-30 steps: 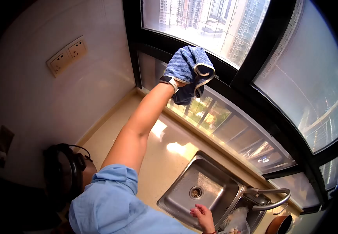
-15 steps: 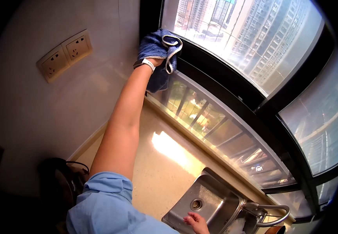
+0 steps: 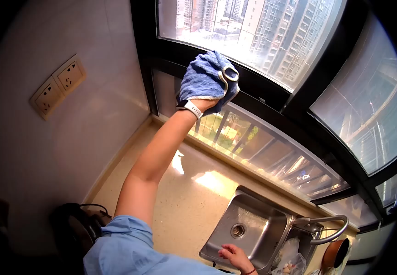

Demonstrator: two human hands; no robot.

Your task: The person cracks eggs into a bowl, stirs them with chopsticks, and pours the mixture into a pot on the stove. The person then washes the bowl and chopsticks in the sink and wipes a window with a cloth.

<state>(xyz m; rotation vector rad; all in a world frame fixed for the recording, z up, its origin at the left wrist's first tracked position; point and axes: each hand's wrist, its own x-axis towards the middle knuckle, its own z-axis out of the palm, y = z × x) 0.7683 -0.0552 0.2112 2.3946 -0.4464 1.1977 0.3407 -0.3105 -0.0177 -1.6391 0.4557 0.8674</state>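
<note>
My left hand (image 3: 205, 104) is wrapped in a blue cloth (image 3: 204, 78) with pale edging, and its fingers are hidden beneath the fabric. It presses the cloth against the black window frame (image 3: 262, 89), just below the upper pane. A white-banded watch sits on that wrist. Low in the view, my right hand (image 3: 236, 256) hovers over the near side of the steel sink (image 3: 249, 208). Its fingers are loosely bent and slightly apart, with nothing in them.
A curved faucet (image 3: 331, 231) stands at the sink's right, near a clear plastic bag (image 3: 290, 263) and an orange-brown pot (image 3: 335, 253). Wall sockets (image 3: 58, 86) are on the left. A dark kettle-like appliance (image 3: 77, 229) stands on the beige counter (image 3: 175, 197).
My left hand has slid the cloth rightward along the window frame, away from the left corner. The camera view has shifted, showing more of the sink's right side. My right hand stays empty.
</note>
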